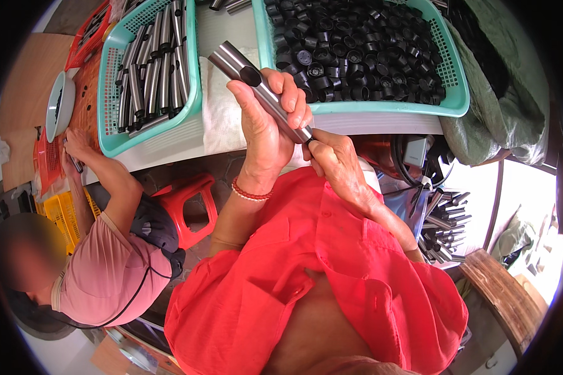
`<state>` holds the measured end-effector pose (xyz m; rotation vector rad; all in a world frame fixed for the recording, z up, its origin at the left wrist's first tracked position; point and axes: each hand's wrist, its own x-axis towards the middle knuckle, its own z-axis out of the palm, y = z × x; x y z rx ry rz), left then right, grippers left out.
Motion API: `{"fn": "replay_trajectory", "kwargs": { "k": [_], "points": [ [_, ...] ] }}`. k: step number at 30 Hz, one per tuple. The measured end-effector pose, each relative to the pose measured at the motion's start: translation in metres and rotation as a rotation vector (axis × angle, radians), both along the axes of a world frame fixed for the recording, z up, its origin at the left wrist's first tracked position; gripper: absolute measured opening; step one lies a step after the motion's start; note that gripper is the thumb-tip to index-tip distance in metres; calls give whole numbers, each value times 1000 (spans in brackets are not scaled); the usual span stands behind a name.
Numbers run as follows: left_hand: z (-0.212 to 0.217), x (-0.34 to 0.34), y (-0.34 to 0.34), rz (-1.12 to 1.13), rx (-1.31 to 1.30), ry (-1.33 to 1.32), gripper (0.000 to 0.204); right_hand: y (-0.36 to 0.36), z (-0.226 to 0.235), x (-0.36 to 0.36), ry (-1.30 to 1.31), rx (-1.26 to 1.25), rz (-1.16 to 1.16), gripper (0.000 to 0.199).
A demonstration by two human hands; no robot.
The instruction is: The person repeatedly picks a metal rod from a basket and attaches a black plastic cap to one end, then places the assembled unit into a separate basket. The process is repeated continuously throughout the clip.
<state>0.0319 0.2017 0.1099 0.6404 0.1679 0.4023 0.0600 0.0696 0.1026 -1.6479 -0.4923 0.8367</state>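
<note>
My left hand (270, 119) grips a grey metal tube (231, 61) with a black button on its side, held slanted above the table edge. My right hand (336, 159) pinches the tube's lower end, fingers closed around a small black part there. A red bead bracelet sits on my left wrist. Right behind the hands stands a teal basket (458, 94) full of small black caps (356, 50). A second teal basket (192, 75) to the left holds several grey metal tubes (153, 62).
Another person in a pink shirt (109, 275) works at the left, a hand (78, 147) near an orange tray. A red plastic stool (191, 206) stands below the table. A pile of metal tubes (444, 225) lies at my right, beside a green sack (500, 94).
</note>
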Motion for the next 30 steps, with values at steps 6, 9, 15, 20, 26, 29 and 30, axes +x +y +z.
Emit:
{"fn": "replay_trajectory", "kwargs": {
  "k": [6,9,15,20,26,29,30],
  "points": [
    [-1,-1,-1,26,-24,39,57,-2,-1,3,120,10,55,31],
    [2,-3,-1,75,4,85,56,-3,5,10,364,-19,142,36],
    [9,-5,-4,94,38,102,54,-6,14,13,658,74,214,43],
    [12,-8,-4,116,70,113,52,-6,12,12,670,57,238,43],
    [21,-10,-9,233,159,85,50,-8,15,13,486,21,224,39],
    [20,-11,-6,194,57,56,49,-8,21,8,479,20,166,39],
    [20,-10,-5,179,37,52,49,-7,22,7,453,21,157,39]
  ]
}}
